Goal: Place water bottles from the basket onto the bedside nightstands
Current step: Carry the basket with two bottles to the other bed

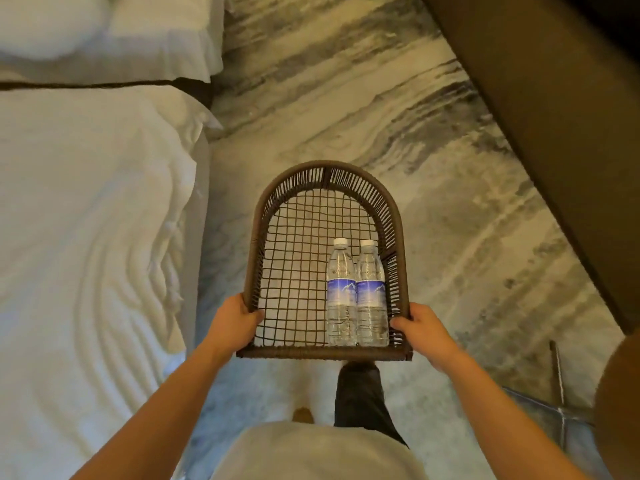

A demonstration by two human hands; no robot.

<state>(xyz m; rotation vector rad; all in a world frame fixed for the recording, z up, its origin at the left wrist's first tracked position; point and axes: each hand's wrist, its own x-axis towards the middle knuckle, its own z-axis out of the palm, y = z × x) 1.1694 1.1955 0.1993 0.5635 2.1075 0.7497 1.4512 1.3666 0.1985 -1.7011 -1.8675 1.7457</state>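
I carry a brown woven basket (273, 202) with an arched far end and a net bottom, held level in front of my body. My left hand (233, 323) grips its near left rim and my right hand (424, 329) grips its near right rim. Two clear water bottles lie side by side in the right half of the basket, white caps pointing away from me: the left bottle (341, 292) and the right bottle (371, 292), both with blue labels. No nightstand is in view.
A bed with white linen (86, 237) runs along the left, pillows (104, 26) at the far end. Grey patterned carpet (346, 98) forms an aisle ahead. A dark brown furniture edge (554, 116) runs diagonally on the right. A metal-framed object (559, 393) stands near right.
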